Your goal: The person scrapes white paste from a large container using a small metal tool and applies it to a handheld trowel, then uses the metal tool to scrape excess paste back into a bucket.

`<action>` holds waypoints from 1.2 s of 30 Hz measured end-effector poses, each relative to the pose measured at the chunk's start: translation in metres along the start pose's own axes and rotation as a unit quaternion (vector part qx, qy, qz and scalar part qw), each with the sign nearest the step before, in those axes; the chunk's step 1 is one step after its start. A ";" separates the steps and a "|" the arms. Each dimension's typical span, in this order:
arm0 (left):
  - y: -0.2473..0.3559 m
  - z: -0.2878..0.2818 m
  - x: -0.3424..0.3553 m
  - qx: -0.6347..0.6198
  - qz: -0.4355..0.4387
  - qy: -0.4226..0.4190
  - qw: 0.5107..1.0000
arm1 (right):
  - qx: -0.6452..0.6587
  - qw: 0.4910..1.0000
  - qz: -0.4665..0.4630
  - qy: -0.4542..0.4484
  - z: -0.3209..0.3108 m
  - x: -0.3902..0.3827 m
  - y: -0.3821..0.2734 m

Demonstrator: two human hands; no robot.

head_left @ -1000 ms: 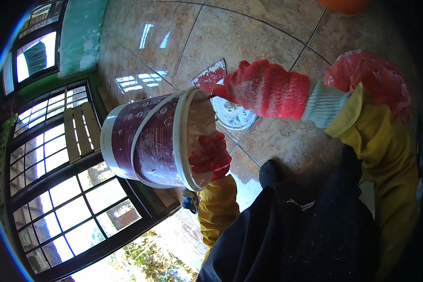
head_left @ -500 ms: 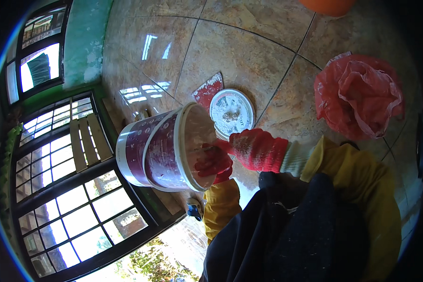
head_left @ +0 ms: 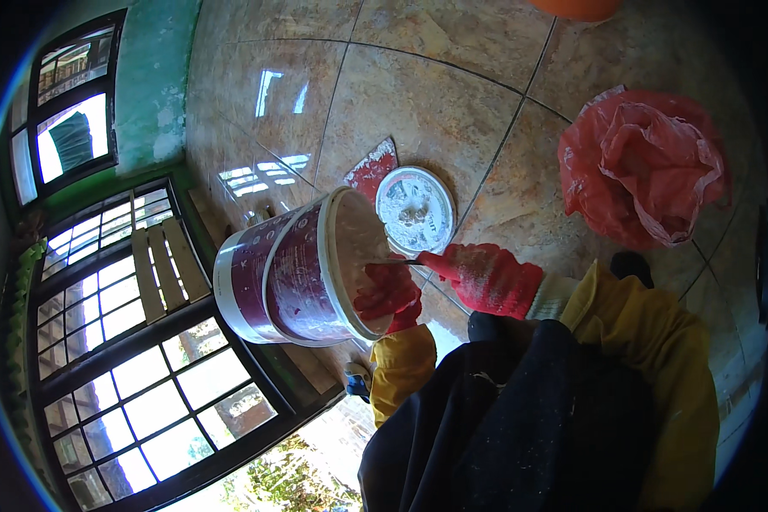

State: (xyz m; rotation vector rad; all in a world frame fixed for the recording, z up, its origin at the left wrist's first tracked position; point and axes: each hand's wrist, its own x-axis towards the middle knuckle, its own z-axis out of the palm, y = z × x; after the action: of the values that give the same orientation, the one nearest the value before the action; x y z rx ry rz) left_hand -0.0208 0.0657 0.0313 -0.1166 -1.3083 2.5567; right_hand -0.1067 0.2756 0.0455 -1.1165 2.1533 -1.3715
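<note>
A white and maroon bucket [head_left: 300, 269] lies tilted on its side in midair, its pale, smeared opening facing right. My left hand [head_left: 388, 294], in a red glove, grips it at the rim, fingers curled inside. My right hand [head_left: 486, 277], gloved likewise, is closed on a thin dark tool [head_left: 410, 261], perhaps a handle, whose far end is hidden at the bucket's mouth. Below on the tiles rest a white-crusted round lid [head_left: 415, 212] and, touching or under it, a red flat triangular piece [head_left: 369, 168] with white residue.
A crumpled red plastic bag [head_left: 640, 171] is on the tiled floor at right, an orange object [head_left: 576, 7] at the top. Left are windows with dark frames [head_left: 158, 392], wooden slats [head_left: 166, 273], a green wall [head_left: 149, 94] and a shoe-like object [head_left: 357, 382] near the yellow sleeve.
My right hand has moved down and right from above the bucket's mouth, holding the thin tool lower. The bucket has shifted down and right in view. The red bag is uncovered.
</note>
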 end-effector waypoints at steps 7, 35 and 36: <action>0.005 -0.003 -0.010 0.032 0.095 0.003 0.995 | 0.035 0.999 0.001 0.016 0.023 0.009 0.000; 0.036 -0.030 -0.024 -0.038 0.164 0.012 0.986 | -0.010 0.995 0.086 0.056 0.038 -0.013 0.043; 0.033 -0.026 -0.022 -0.016 0.184 0.023 0.982 | -0.004 0.994 0.094 0.058 0.036 -0.014 0.043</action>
State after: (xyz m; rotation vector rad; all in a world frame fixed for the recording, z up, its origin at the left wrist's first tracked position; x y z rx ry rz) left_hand -0.0010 0.0613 -0.0118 -0.4631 -1.4233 2.8111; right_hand -0.0926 0.2744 -0.0103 -0.8308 2.2805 -1.3738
